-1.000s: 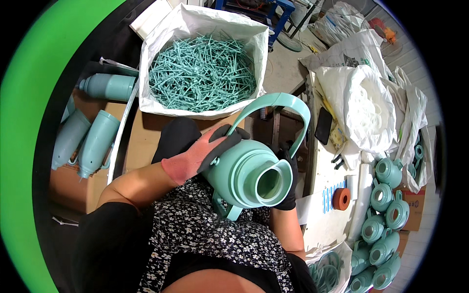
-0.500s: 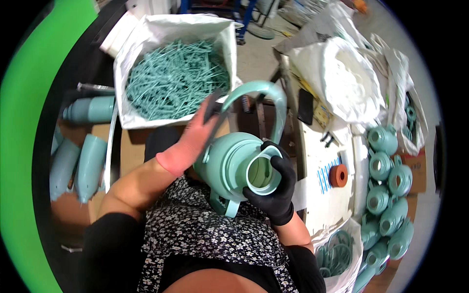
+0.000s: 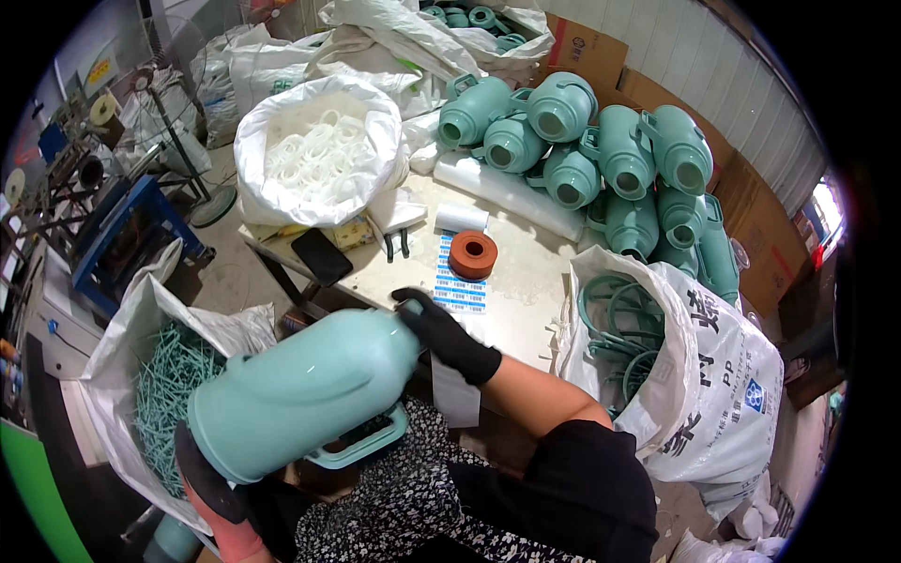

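A teal thermos jug (image 3: 300,385) lies tilted on its side in front of me, base to the lower left and top end to the right. Its side handle (image 3: 361,446) points down towards my floral apron. My left hand (image 3: 208,480), in a black and pink glove, is closed round the base end, its fingers partly hidden. At the other end my right hand (image 3: 452,340), in a black glove, curls its fingers over the jug's top rim. The jug's mouth is turned out of sight.
Teal jugs (image 3: 627,155) are stacked at the table's back right. On the white table (image 3: 526,272) are a brown tape roll (image 3: 472,255), label sheet, black phone (image 3: 321,257) and a sack of white rings (image 3: 319,155). Sacks of teal strips (image 3: 174,394) and teal handles (image 3: 624,328) flank me.
My view has swung right towards the table. The jug has turned from mouth-up to sideways; its arched handle no longer shows. My left hand has moved to its base.
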Tool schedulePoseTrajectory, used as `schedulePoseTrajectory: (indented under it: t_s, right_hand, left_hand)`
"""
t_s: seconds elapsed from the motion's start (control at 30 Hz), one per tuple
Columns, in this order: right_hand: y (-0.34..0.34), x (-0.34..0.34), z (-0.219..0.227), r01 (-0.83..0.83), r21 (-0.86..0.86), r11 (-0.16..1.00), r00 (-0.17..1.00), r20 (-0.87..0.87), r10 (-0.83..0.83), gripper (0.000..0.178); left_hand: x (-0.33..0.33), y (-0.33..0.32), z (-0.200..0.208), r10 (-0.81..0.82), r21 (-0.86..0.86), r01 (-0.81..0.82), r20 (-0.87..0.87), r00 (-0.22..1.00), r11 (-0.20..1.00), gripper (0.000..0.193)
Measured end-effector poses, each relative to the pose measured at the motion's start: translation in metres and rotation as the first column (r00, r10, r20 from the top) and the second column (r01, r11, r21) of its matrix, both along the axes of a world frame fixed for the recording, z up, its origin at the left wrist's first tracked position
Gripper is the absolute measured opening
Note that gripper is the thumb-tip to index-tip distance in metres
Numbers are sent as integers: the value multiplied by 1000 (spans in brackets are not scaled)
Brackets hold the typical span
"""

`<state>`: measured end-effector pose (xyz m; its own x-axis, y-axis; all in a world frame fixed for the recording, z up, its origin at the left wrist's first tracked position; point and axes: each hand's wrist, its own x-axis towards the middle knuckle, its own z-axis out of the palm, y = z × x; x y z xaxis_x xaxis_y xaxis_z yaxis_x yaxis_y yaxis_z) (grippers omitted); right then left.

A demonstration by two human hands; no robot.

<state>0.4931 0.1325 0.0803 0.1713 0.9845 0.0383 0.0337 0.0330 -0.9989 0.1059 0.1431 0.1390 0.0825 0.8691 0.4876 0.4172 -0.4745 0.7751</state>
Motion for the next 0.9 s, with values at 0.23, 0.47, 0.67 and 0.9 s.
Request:
schedulePoseTrajectory:
  t_s: [0.23, 0.47, 0.67, 0.9]
  right_hand:
    - [27, 179, 69, 504, 519, 691, 838, -489, -244, 49]
    - [33, 419, 175, 913, 408, 6, 166, -357, -919, 76]
    - [63, 356, 160, 863, 478, 164, 454, -589, -669, 47]
    - [21, 83, -21, 372, 292, 881, 916, 37, -399, 28]
  left_hand:
    - [-14, 17, -9, 52, -198, 20, 355, 934, 980, 43]
    - [-34, 43, -80, 51, -331, 18, 199, 979, 943, 42]
    - [-121, -9, -108, 379, -356, -330, 75, 922, 874, 41]
    - [-202, -113, -184, 668, -543, -537, 59, 742, 645, 42]
